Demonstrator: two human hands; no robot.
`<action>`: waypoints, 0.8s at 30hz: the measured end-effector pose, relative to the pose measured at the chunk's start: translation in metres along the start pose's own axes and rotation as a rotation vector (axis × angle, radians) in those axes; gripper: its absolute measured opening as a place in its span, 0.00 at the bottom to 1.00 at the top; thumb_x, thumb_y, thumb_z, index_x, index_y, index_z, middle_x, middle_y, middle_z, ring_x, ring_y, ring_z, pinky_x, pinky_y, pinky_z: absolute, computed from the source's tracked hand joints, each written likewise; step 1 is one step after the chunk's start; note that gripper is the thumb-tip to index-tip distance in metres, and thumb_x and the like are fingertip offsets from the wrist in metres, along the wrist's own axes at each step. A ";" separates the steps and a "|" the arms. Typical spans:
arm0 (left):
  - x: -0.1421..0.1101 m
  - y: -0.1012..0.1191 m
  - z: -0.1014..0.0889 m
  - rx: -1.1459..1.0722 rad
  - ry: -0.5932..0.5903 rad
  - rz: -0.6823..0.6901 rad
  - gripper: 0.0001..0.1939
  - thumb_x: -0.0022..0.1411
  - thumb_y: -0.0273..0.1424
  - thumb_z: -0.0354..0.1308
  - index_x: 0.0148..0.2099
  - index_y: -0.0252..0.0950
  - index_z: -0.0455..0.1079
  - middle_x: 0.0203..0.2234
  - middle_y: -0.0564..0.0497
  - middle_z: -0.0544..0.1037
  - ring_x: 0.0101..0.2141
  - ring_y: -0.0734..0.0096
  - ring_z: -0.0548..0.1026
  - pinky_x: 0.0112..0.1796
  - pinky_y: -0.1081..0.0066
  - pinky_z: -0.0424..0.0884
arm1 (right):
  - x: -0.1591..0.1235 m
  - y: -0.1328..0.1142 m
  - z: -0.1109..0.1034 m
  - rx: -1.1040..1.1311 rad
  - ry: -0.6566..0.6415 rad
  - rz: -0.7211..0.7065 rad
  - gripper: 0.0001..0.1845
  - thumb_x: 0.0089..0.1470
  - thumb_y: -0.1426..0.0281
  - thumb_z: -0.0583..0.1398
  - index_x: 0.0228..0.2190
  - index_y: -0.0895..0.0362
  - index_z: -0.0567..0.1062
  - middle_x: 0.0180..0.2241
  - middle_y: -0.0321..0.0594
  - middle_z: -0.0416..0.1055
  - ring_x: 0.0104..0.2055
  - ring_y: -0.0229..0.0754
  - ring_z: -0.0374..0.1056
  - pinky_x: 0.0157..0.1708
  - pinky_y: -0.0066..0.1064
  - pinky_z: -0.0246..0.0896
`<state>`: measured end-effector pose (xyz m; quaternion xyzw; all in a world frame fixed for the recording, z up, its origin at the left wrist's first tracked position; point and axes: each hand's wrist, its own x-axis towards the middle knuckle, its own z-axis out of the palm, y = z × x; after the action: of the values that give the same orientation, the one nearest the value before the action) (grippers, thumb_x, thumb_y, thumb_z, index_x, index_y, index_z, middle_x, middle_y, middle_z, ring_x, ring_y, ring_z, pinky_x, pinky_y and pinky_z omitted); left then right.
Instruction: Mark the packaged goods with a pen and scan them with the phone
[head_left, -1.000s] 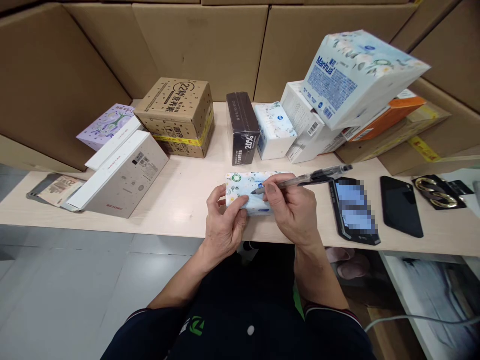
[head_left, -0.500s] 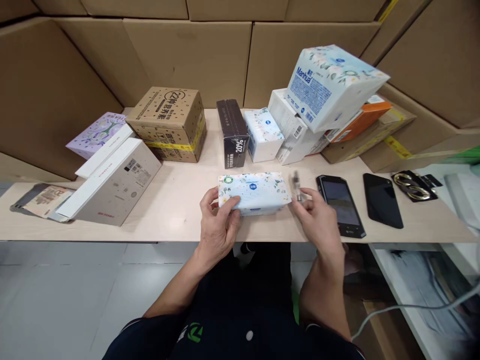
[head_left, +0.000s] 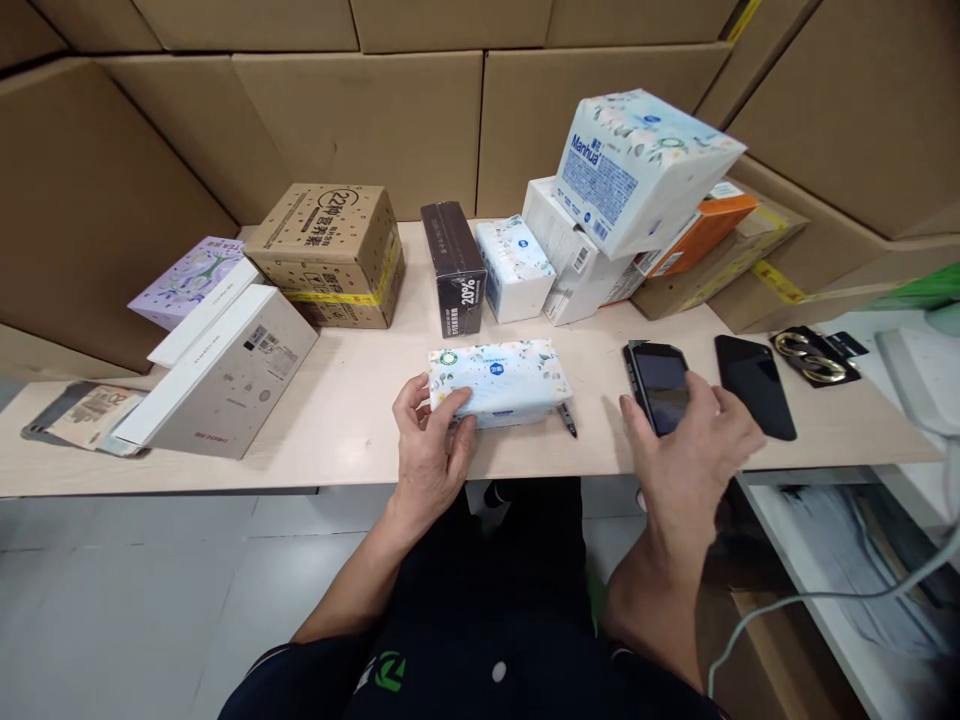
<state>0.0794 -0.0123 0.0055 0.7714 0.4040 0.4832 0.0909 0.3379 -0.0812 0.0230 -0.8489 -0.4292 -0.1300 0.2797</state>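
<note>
My left hand [head_left: 431, 440] grips the left end of a pack of tissues [head_left: 510, 380], its thumb over the front edge and its fingers at the side. The pack is pale blue-white with printed flowers and lies near the table's front edge. A pen [head_left: 568, 420] lies on the table, partly hidden behind the pack's right end. My right hand [head_left: 690, 450] is over a thick black handheld device [head_left: 660, 380], thumb and fingers spread apart around its lower part. I cannot tell whether the fingers touch it.
A black phone [head_left: 754, 385] and gold rings on a card [head_left: 814, 357] lie at the right. Behind stand a dark box [head_left: 454, 265], another tissue pack [head_left: 517, 265] and a stacked Manhua pack [head_left: 637, 180]. At left are a brown carton [head_left: 322, 250], a white box [head_left: 232, 370] and a banknote [head_left: 94, 415].
My right hand has put the pen down beside the tissue pack and moved right, over the handheld device. My left hand has stayed on the pack. The view has shifted slightly.
</note>
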 end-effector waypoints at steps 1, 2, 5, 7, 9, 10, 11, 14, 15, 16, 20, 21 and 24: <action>0.000 0.000 0.001 0.000 0.003 -0.003 0.19 0.67 0.28 0.58 0.59 0.43 0.65 0.59 0.41 0.56 0.60 0.54 0.63 0.54 0.53 0.71 | -0.001 0.006 -0.002 -0.032 -0.036 0.035 0.46 0.56 0.43 0.56 0.63 0.62 0.63 0.61 0.67 0.57 0.62 0.71 0.53 0.57 0.62 0.51; 0.000 0.000 0.001 -0.001 0.005 -0.006 0.19 0.67 0.28 0.58 0.59 0.43 0.65 0.59 0.41 0.56 0.60 0.54 0.63 0.54 0.53 0.71 | -0.001 0.010 -0.003 -0.049 -0.086 0.069 0.49 0.54 0.42 0.57 0.65 0.62 0.60 0.63 0.68 0.55 0.63 0.73 0.52 0.57 0.65 0.50; -0.001 0.000 0.003 0.000 0.009 -0.002 0.20 0.67 0.28 0.58 0.59 0.43 0.65 0.60 0.41 0.56 0.60 0.54 0.63 0.53 0.54 0.72 | -0.001 0.017 -0.001 -0.052 -0.208 0.130 0.52 0.52 0.42 0.58 0.66 0.62 0.57 0.63 0.69 0.56 0.62 0.76 0.53 0.55 0.68 0.51; 0.000 0.001 0.004 0.011 0.005 0.000 0.19 0.67 0.28 0.57 0.59 0.42 0.65 0.60 0.40 0.55 0.60 0.54 0.63 0.53 0.55 0.72 | 0.000 0.016 0.001 -0.060 -0.234 0.160 0.50 0.53 0.44 0.59 0.66 0.62 0.57 0.62 0.69 0.57 0.61 0.76 0.57 0.55 0.68 0.52; 0.001 0.002 0.005 0.033 -0.001 -0.004 0.18 0.67 0.28 0.57 0.59 0.42 0.66 0.61 0.40 0.55 0.59 0.54 0.63 0.52 0.55 0.72 | 0.000 0.015 0.000 -0.072 -0.237 0.183 0.48 0.54 0.47 0.58 0.67 0.63 0.56 0.63 0.69 0.58 0.61 0.77 0.58 0.55 0.68 0.53; 0.001 0.003 0.005 0.045 -0.002 -0.007 0.18 0.67 0.28 0.57 0.59 0.41 0.66 0.61 0.40 0.54 0.59 0.55 0.64 0.52 0.55 0.72 | 0.000 0.014 -0.001 -0.073 -0.240 0.188 0.48 0.55 0.48 0.58 0.67 0.63 0.56 0.63 0.69 0.57 0.61 0.77 0.58 0.55 0.67 0.53; 0.002 0.004 0.006 0.058 0.003 -0.009 0.18 0.67 0.29 0.57 0.59 0.41 0.66 0.61 0.40 0.54 0.59 0.55 0.64 0.52 0.56 0.72 | -0.001 0.014 -0.001 -0.071 -0.244 0.186 0.47 0.55 0.49 0.57 0.67 0.63 0.56 0.63 0.70 0.57 0.61 0.77 0.58 0.55 0.67 0.53; 0.005 0.007 0.008 0.096 0.051 0.018 0.21 0.66 0.28 0.58 0.60 0.40 0.65 0.62 0.39 0.54 0.60 0.52 0.62 0.54 0.54 0.71 | -0.002 0.018 -0.001 -0.058 -0.243 0.163 0.45 0.56 0.50 0.57 0.67 0.63 0.58 0.62 0.68 0.59 0.61 0.77 0.58 0.55 0.68 0.54; 0.007 0.007 0.008 0.105 0.073 0.040 0.22 0.65 0.27 0.59 0.61 0.41 0.64 0.62 0.39 0.54 0.61 0.50 0.61 0.55 0.52 0.70 | -0.003 0.021 0.001 -0.056 -0.225 0.155 0.45 0.55 0.50 0.57 0.66 0.62 0.59 0.62 0.67 0.61 0.61 0.77 0.59 0.54 0.69 0.55; 0.007 0.008 0.009 0.113 0.093 0.068 0.23 0.64 0.26 0.59 0.61 0.41 0.65 0.62 0.39 0.54 0.62 0.49 0.60 0.57 0.50 0.68 | -0.004 0.023 0.004 -0.052 -0.197 0.146 0.44 0.55 0.51 0.58 0.65 0.62 0.61 0.61 0.67 0.62 0.60 0.76 0.59 0.53 0.69 0.56; 0.010 0.009 0.010 0.131 0.136 0.200 0.24 0.61 0.22 0.60 0.59 0.39 0.66 0.60 0.39 0.57 0.63 0.45 0.58 0.61 0.44 0.63 | -0.005 0.033 0.015 0.019 -0.069 0.086 0.43 0.53 0.52 0.59 0.61 0.67 0.67 0.56 0.69 0.67 0.58 0.74 0.62 0.54 0.68 0.56; 0.010 0.010 0.010 0.129 0.138 0.221 0.24 0.61 0.22 0.60 0.58 0.38 0.67 0.60 0.39 0.59 0.63 0.45 0.58 0.61 0.44 0.63 | -0.005 0.035 0.016 0.060 -0.048 0.066 0.43 0.52 0.52 0.59 0.61 0.69 0.67 0.55 0.69 0.67 0.58 0.73 0.63 0.55 0.68 0.55; 0.010 0.010 0.009 0.117 0.118 0.241 0.23 0.61 0.21 0.59 0.58 0.37 0.66 0.58 0.39 0.64 0.63 0.46 0.59 0.60 0.45 0.66 | -0.007 0.038 0.016 0.228 -0.021 0.075 0.46 0.49 0.50 0.62 0.60 0.69 0.68 0.55 0.67 0.69 0.59 0.69 0.64 0.60 0.65 0.53</action>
<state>0.0943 -0.0093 0.0129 0.7886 0.3406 0.5106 -0.0370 0.3635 -0.0943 -0.0068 -0.8283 -0.4120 -0.0610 0.3747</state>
